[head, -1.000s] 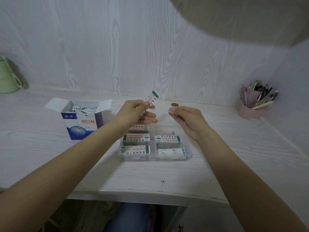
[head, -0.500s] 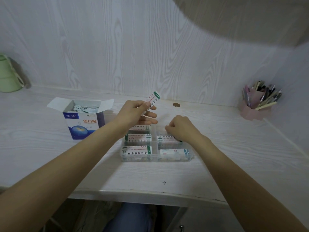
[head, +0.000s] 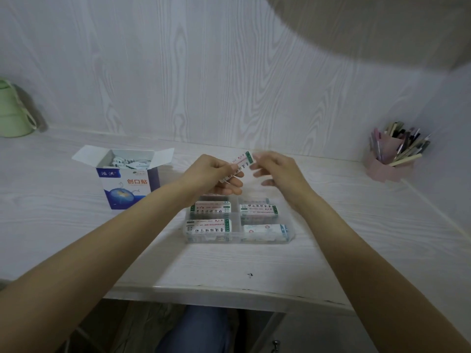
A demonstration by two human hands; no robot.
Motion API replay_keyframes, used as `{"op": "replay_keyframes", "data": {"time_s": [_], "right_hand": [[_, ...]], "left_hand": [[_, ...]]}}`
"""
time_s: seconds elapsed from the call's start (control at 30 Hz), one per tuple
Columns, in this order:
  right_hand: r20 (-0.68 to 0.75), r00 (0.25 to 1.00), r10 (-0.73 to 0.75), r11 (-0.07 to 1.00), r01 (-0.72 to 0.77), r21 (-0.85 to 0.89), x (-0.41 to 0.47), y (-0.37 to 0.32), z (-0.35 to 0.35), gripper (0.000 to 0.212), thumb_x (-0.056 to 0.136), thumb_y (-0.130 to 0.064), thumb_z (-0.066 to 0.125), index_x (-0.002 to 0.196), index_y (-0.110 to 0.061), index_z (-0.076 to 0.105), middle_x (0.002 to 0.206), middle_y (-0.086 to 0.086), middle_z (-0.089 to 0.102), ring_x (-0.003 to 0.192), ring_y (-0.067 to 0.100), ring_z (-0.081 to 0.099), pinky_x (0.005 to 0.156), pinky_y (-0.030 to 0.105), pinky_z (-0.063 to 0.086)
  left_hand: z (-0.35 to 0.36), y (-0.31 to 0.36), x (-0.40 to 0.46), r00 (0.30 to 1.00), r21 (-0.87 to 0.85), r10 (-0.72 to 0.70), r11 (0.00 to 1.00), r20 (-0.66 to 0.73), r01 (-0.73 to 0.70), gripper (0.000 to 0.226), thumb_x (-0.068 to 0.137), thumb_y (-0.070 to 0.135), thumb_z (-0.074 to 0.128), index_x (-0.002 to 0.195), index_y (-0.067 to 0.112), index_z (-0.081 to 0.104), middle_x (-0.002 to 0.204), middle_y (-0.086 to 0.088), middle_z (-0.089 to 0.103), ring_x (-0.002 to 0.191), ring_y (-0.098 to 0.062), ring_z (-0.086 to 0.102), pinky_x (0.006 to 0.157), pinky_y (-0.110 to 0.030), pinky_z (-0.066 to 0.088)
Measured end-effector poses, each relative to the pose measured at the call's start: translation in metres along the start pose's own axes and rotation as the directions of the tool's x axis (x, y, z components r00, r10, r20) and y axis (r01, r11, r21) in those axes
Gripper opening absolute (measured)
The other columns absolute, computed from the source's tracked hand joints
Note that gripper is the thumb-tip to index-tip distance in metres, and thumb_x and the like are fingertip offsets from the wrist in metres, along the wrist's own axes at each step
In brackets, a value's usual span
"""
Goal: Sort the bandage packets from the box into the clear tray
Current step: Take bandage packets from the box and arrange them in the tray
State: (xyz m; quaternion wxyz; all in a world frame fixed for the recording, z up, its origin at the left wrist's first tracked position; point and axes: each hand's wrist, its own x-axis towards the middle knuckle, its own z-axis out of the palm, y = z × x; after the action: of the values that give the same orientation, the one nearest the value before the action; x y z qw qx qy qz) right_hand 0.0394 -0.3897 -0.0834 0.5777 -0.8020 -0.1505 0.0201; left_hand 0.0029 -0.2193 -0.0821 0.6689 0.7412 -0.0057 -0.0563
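Observation:
My left hand (head: 216, 174) holds a stack of white bandage packets (head: 240, 161) with green ends above the clear tray (head: 238, 239). My right hand (head: 277, 170) is blurred beside it, thumb and forefinger pinching the upper end of the top packet. The tray sits on the desk in front of me, its divided compartments filled with packets lying flat. The open blue-and-white box (head: 127, 184) stands to the left, with more packets inside.
A pink holder (head: 387, 164) full of pens stands at the right near the side wall. A green jug (head: 12, 113) sits at the far left by the back wall. The desk's front edge (head: 229, 294) runs below the tray.
My right hand dropped to the tray's right compartment, then rose again to the packets held in my left hand. The left hand stayed nearly still.

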Motion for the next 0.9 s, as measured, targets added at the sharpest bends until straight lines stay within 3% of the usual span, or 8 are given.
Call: {"op": "replay_keyframes", "data": {"time_s": [0.1,0.23,0.33,0.4,0.5,0.63,0.73,0.9], "right_hand": [[0.035,0.997,-0.069,0.995,0.066,0.077,0.003,-0.009,-0.005,0.013,0.089,-0.016,0.065,0.101,-0.016,0.068,0.082,0.001,0.068,0.074,0.007,0.062,0.065,0.017,0.051],[-0.127,0.992,-0.013,0.999,0.019,0.046,0.006,0.001,-0.008,0.011,0.084,-0.005,0.068,0.079,-0.015,0.071,0.077,0.001,0.066,0.075,0.009,0.06,0.062,0.013,0.051],[-0.264,0.961,0.087,0.995,-0.098,-0.027,0.007,0.016,-0.015,0.009,0.083,-0.006,0.07,0.078,-0.013,0.071,0.083,0.005,0.068,0.072,0.01,0.061,0.057,0.011,0.049],[-0.298,0.95,0.095,0.971,-0.154,-0.182,0.005,0.025,-0.018,0.009,0.084,-0.007,0.069,0.077,-0.013,0.07,0.081,0.006,0.069,0.065,0.009,0.061,0.056,0.013,0.049],[-0.278,0.959,0.054,0.896,-0.169,-0.41,0.005,0.032,-0.012,0.012,0.084,-0.012,0.067,0.074,-0.019,0.069,0.083,0.005,0.069,0.074,0.018,0.064,0.064,0.029,0.049],[-0.198,0.979,0.038,0.697,-0.168,-0.697,0.005,0.031,0.001,0.007,0.088,-0.017,0.063,0.085,-0.017,0.069,0.092,0.001,0.066,0.086,0.021,0.062,0.065,0.027,0.041],[-0.121,0.99,0.07,0.594,-0.139,-0.793,0.008,0.029,0.007,0.011,0.09,-0.022,0.061,0.092,-0.015,0.069,0.095,0.005,0.067,0.087,0.025,0.062,0.067,0.029,0.043],[-0.045,0.98,0.193,0.566,-0.149,-0.811,0.009,0.026,0.009,0.031,0.097,-0.034,0.048,0.075,-0.012,0.051,0.069,0.002,0.051,0.07,0.025,0.053,0.056,0.027,0.036]], "left_hand": [[0.005,0.004,0.0,0.998,0.039,-0.02,0.999,0.066,0.017,0.022,0.095,0.016,0.054,0.096,-0.003,0.066,0.073,-0.009,0.07,0.056,-0.009,0.067,0.055,-0.016,0.054],[0.008,0.002,0.006,0.999,0.08,0.032,0.996,-0.026,-0.03,0.014,0.094,0.011,0.056,0.097,0.0,0.065,0.075,-0.007,0.07,0.059,-0.01,0.068,0.06,-0.018,0.056],[0.002,-0.006,0.014,0.978,0.321,0.14,0.943,-0.152,-0.085,0.018,0.094,0.013,0.056,0.104,0.004,0.067,0.089,-0.005,0.072,0.079,-0.012,0.069,0.08,-0.028,0.056],[0.0,-0.008,0.013,0.971,0.511,0.204,0.852,-0.121,-0.115,0.02,0.095,0.02,0.052,0.106,0.014,0.068,0.101,-0.004,0.071,0.096,-0.014,0.065,0.087,-0.028,0.05],[0.003,-0.008,0.009,0.981,0.616,0.193,0.777,-0.029,-0.134,0.043,0.1,0.041,0.035,0.116,0.015,0.066,0.122,-0.003,0.065,0.117,-0.018,0.055,0.093,-0.026,0.036],[0.01,-0.01,0.008,0.989,0.599,0.144,0.794,-0.013,-0.108,0.071,0.096,0.057,0.015,0.122,0.012,0.063,0.133,-0.004,0.058,0.123,-0.019,0.049,0.093,-0.023,0.025],[0.011,-0.011,0.01,0.993,0.644,0.118,0.758,0.013,-0.098,0.076,0.094,0.059,0.011,0.124,0.011,0.062,0.135,-0.006,0.055,0.123,-0.02,0.049,0.092,-0.023,0.024],[0.009,-0.012,0.011,0.992,0.672,0.118,0.731,0.044,-0.117,0.081,0.091,0.061,0.008,0.123,0.01,0.063,0.133,-0.007,0.057,0.12,-0.02,0.052,0.093,-0.024,0.026]]}}
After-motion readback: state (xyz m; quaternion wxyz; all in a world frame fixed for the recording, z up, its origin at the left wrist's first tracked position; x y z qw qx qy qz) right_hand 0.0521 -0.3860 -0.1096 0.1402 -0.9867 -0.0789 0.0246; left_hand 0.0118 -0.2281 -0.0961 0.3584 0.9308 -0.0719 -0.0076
